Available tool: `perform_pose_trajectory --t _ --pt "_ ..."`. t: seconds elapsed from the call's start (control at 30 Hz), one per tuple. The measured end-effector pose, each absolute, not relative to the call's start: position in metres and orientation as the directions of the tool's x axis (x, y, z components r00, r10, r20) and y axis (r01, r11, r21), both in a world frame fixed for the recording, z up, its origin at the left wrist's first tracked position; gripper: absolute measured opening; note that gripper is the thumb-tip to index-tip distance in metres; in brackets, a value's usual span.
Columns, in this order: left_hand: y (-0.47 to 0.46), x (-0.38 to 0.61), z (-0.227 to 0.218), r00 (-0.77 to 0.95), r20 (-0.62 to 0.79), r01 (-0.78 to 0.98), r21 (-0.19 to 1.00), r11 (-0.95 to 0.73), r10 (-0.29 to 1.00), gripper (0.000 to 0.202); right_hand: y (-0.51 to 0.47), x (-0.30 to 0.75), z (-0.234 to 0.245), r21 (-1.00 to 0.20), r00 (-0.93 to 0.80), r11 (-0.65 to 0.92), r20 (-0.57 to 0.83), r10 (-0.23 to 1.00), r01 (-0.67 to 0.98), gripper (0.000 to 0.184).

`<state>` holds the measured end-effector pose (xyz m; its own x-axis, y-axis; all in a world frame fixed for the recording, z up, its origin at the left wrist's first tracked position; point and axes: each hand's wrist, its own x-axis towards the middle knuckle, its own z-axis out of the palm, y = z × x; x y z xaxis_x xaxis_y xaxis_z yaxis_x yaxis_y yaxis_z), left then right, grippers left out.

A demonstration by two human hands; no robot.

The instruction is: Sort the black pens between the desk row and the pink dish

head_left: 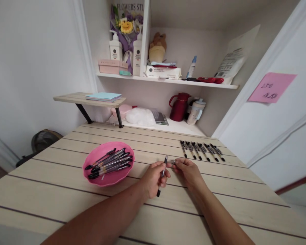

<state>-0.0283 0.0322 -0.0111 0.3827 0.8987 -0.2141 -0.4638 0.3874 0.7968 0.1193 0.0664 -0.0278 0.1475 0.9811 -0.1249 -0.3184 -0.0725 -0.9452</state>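
Note:
My left hand (155, 178) is closed around a pen (163, 172), held nearly upright with its narrow tip at the top and its black end at the bottom. Close by on the right, my right hand (187, 172) pinches a small clear piece (172, 162) that looks like a pen cap; the fingers partly hide it. To the left of my hands a pink scalloped bowl (109, 182) holds several clear-barrelled pens (111, 163) with black ends. Several more pens (201, 150) lie side by side in a slanting row at the right.
The slatted wooden table (132, 211) stretches under my arms. A small raised stand (73, 98) bears coloured paper (104, 96) at the back left. Behind the table are a red jug (178, 107), a tumbler (195, 112) and a white plastic bag (140, 116).

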Motion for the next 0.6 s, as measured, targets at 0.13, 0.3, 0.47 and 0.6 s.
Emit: perform_pose_trajectory --t 0.13,0.3,0.47,0.6 --pt "0.035 -0.028 -0.013 0.364 -0.219 -0.478 0.790 0.383 0.905 0.030 0.072 0.117 -0.033 -0.955 0.194 -0.050 -0.111 0.975 -0.292 0.028" --pt "0.037 -0.026 -0.017 0.366 -0.206 -0.482 0.792 0.374 0.908 0.031 0.106 0.143 -0.030 -0.990 0.260 0.013 0.049 0.964 0.140 0.019" --pt "0.037 -0.026 -0.018 0.386 -0.187 -0.463 0.807 0.365 0.903 0.030 0.153 0.179 -0.010 -0.831 0.290 0.020 0.216 0.932 0.556 0.013" --pt "0.037 -0.025 -0.018 0.389 -0.196 -0.459 0.806 0.373 0.900 0.031 0.181 0.189 0.006 -0.806 0.305 0.035 0.263 0.915 0.590 0.011"
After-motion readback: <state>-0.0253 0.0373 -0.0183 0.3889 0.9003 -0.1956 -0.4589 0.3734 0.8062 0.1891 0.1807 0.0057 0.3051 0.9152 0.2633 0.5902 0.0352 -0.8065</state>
